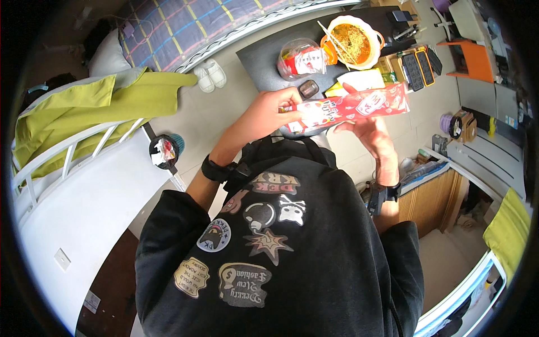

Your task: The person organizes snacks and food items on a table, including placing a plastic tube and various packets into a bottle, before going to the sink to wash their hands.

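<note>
My left hand [276, 110] grips the left end of a long red and white food packet [349, 105] between thumb and fingers. Under the packet's right half lies my right hand [370, 135], its thumb and fingers against the packet; the fingers are partly hidden behind it. Beyond the packet, on a black table [261, 52], stands a bowl of noodles in broth [358, 42] with wooden chopsticks [334, 42] across it. Left of the bowl is a clear plastic jar [290, 65] with red and white packets. A small dark case [308, 89] rests near my left fingers.
A yellow and white packet [362, 80] lies on the table, with boxes and black and orange items [424, 67] to its right. A lined bin [165, 152] stands on the left, white slippers [210, 76] on the floor. A wooden cabinet [429, 202] is at the right.
</note>
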A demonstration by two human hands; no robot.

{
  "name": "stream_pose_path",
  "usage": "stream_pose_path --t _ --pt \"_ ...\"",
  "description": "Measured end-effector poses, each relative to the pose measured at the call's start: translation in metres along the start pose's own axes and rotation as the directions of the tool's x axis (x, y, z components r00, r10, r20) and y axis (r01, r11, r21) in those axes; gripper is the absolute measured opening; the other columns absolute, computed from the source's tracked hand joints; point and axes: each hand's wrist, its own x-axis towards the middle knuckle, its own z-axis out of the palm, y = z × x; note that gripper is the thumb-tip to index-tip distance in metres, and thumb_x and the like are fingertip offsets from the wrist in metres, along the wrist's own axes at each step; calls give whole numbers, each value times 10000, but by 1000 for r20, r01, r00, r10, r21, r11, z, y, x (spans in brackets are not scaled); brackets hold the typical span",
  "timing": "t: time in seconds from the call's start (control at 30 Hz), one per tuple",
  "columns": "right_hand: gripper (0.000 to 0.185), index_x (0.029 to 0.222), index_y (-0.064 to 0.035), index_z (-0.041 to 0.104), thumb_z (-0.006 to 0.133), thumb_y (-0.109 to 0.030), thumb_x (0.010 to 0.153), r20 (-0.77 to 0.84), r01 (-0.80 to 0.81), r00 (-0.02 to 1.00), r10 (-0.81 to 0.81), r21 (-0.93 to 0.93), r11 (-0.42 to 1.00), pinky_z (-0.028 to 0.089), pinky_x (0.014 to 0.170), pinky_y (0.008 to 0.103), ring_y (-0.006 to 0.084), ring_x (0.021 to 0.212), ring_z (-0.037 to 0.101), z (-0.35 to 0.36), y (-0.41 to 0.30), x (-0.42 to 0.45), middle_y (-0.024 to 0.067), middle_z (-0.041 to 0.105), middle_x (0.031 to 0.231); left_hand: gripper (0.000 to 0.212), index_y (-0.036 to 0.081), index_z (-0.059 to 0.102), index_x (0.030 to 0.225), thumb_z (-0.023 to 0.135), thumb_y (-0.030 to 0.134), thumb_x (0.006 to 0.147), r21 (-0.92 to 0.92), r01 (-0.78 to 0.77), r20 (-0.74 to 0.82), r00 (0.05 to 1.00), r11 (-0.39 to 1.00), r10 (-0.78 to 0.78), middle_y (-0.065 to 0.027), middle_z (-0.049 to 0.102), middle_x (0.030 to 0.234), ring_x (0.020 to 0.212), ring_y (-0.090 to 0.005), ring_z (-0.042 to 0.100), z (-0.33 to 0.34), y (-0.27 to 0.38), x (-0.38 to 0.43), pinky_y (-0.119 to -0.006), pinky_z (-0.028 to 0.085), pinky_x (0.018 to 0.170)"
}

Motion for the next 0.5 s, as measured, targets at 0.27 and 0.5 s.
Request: stream_pose_path --t 0.27,0.5 --pt "95 878 5 689 703 -89 885 -385 -214 923 -6 -526 823 405 495 227 68 544 535 39 -22 36 -9 611 673 273 46 589 1033 750 87 817 347 -77 -113 986 935 123 -56 628 1037 870 -109 604 -6 13 14 -260 504 753" --pt "158 929 5 703 719 -144 880 -328 -93 869 -369 -843 531 468 551 252 91 596 589 49 -37 83 33 672 740 720 47 475 1365 799 241 752 655 -46 -361 858 754 366 -153 507 1370 1321 -343 418 -26 -21 53 -430 348 1106"
